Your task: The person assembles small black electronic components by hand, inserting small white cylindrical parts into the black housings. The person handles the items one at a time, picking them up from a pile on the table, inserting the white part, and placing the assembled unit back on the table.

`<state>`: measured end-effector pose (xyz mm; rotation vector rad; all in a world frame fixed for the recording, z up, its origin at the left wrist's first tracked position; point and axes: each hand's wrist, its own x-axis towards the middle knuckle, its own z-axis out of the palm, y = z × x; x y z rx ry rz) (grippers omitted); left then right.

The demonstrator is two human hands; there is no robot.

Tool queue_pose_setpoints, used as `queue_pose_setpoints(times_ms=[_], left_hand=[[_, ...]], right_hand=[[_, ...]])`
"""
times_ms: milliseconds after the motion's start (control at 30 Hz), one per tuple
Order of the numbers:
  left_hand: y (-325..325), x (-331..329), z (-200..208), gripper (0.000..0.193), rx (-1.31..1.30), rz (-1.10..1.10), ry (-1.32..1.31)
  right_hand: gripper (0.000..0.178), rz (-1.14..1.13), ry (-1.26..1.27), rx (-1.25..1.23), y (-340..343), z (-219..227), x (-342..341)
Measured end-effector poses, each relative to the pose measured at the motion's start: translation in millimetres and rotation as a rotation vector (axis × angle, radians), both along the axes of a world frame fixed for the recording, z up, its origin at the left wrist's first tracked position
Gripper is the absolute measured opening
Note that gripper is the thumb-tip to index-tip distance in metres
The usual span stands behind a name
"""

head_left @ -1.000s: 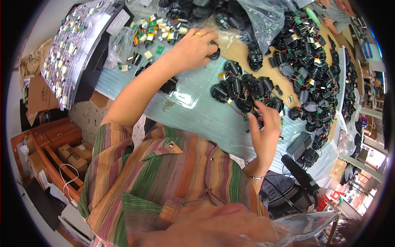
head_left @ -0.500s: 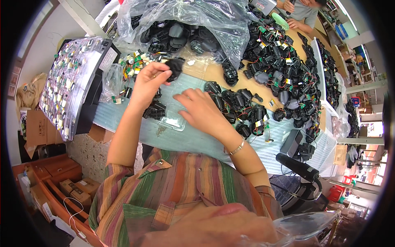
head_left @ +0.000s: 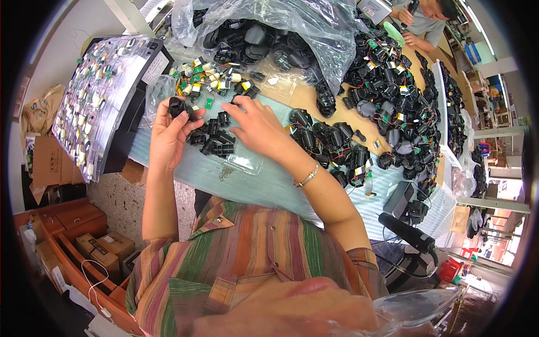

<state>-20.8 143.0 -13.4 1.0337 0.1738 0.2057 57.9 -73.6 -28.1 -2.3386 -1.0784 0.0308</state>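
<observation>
My left hand [head_left: 168,135] is closed on a black plastic housing [head_left: 178,106], gripped between thumb and fingers above the table's left part. Apart from it, my right hand [head_left: 259,126] has its fingers spread and slightly bent, with no held thing visible. Its fingertips are close to a pile of small green circuit boards with batteries [head_left: 210,76]; whether they touch a dark piece there I cannot tell. Several black plastic parts [head_left: 210,137] lie between the hands. Under my right wrist, a clear plastic tray [head_left: 246,163] shows in part.
Black housings with wires [head_left: 328,140] cover the right side. A clear plastic bag [head_left: 275,22] drapes over more black parts at the back. A slanted tray of small boards [head_left: 101,101] stands left. A microphone-like black rod [head_left: 407,230] is near right. Another person [head_left: 424,28] works far right.
My left hand has moved left and nearer me with the black housing. My right hand has shifted left and away from me, toward the pile of circuit boards. The view has shifted slightly.
</observation>
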Motion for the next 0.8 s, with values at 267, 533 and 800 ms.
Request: queue_pose_setpoints(times_ms=[267,533,800], left_hand=[[-12.3,12.9,2.0,0.041,0.003,-0.009,-0.002],[-12.1,10.2,-4.1,0.044,0.049,-0.041,0.066],[-19.0,12.4,6.9,0.046,0.122,0.047,-0.021]], right_hand=[[0.032,0.105,-0.072,-0.113,14.2,-13.1,6.9],[0.044,0.025,0.127,0.385,8.8,-17.7,18.9],[0.051,-0.079,0.390,0.387,-13.5,5.1,19.9]])
